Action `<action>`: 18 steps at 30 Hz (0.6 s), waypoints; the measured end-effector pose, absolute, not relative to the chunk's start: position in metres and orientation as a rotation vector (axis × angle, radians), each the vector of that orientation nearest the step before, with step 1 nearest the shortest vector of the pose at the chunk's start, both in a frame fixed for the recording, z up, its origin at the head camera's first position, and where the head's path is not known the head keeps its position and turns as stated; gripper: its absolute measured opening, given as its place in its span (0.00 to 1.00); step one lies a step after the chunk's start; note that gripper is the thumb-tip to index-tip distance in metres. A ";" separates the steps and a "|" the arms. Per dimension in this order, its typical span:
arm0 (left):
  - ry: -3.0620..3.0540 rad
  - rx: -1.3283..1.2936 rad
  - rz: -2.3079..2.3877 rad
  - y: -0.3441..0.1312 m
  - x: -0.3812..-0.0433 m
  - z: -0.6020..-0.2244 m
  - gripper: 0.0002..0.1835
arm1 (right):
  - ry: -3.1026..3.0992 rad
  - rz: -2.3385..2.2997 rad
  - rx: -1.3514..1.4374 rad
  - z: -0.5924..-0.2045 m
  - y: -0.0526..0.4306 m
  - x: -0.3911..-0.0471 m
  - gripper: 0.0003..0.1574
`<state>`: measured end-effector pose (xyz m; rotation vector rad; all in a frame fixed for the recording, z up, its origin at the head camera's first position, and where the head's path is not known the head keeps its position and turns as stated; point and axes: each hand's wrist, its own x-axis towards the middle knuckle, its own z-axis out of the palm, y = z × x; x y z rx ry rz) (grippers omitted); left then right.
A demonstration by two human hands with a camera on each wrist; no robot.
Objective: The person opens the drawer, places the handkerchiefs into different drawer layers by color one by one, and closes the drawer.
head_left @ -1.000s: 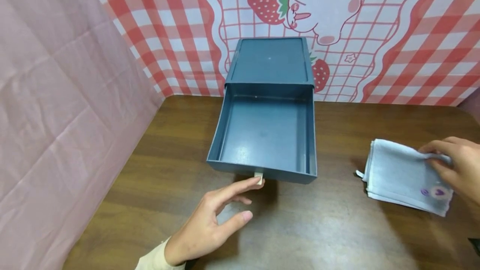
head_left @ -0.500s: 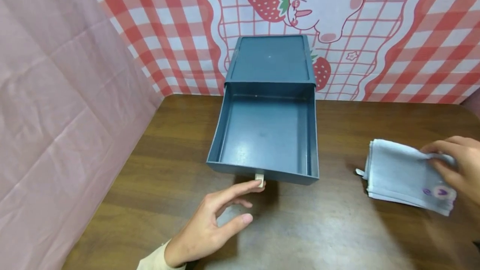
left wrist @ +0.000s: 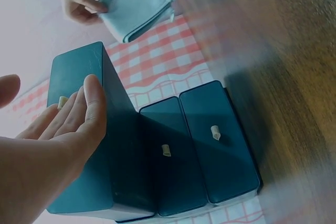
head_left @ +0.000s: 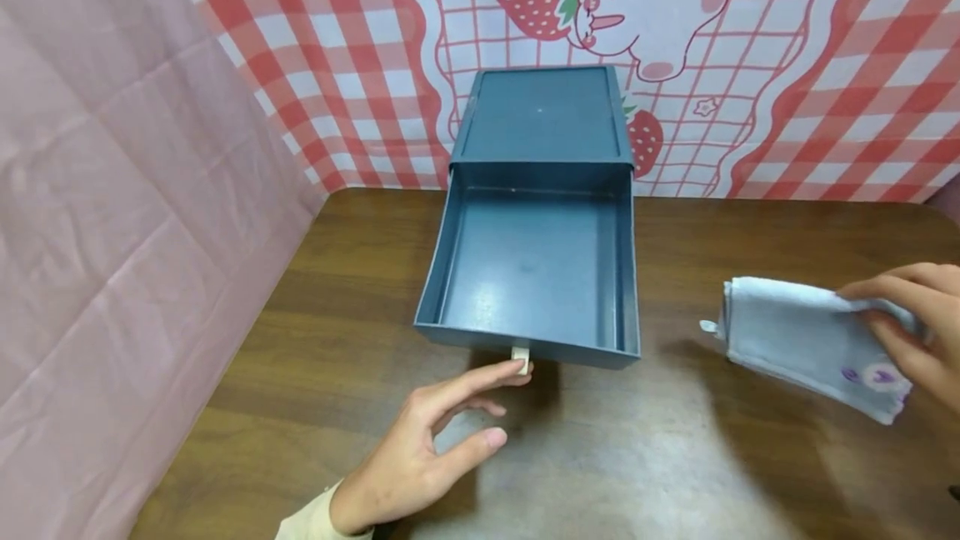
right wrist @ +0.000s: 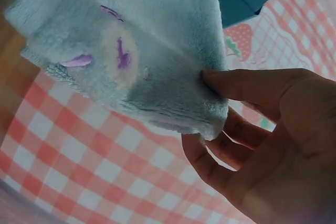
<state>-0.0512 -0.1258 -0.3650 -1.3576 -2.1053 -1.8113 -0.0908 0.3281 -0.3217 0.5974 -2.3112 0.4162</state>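
My right hand point(head_left: 918, 319) pinches a folded light-blue towel point(head_left: 795, 340) by its right edge, thumb on one face and fingers on the other. In the right wrist view the towel point(right wrist: 152, 40) looks fluffy, with a purple-and-white embroidered face. A small white tag point(head_left: 708, 327) sticks out at its left end, and a shadow falls on the table below. Left of it, a dark blue-green drawer point(head_left: 528, 265) stands pulled out with nothing inside. My left hand point(head_left: 420, 444) has its fingers extended, the index fingertip touching the drawer's cream knob point(head_left: 521, 359).
The drawer belongs to a cabinet point(head_left: 543, 115) against a red-checked backdrop point(head_left: 352, 48). Below it, the left wrist view shows two closed drawers point(left wrist: 210, 145) with cream knobs. A pink cloth point(head_left: 112, 232) hangs along the left side of the wooden table point(head_left: 315, 315).
The towel's left end has risen and shifted slightly left, its shadow spreading on the table. My left hand stays at the knob, and the drawer remains pulled out.
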 end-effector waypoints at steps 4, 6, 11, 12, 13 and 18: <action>-2.097 -1.368 -1.787 -0.125 -0.052 -0.365 0.30 | -2.286 0.453 0.593 -0.315 0.320 -0.084 0.47; -2.091 -1.375 -1.769 -0.125 -0.052 -0.364 0.31 | -2.308 0.443 0.555 -0.312 0.315 -0.079 0.48; -2.093 -1.376 -1.747 -0.126 -0.051 -0.363 0.31 | -2.346 0.405 0.492 -0.302 0.304 -0.071 0.51; -2.094 -1.375 -1.744 -0.126 -0.051 -0.363 0.31 | -2.346 0.398 0.493 -0.299 0.302 -0.071 0.50; -2.092 -1.375 -1.739 -0.126 -0.050 -0.363 0.31 | -2.343 0.385 0.499 -0.297 0.301 -0.071 0.52; -2.087 -1.373 -1.732 -0.128 -0.050 -0.364 0.30 | -2.338 0.357 0.477 -0.288 0.292 -0.070 0.53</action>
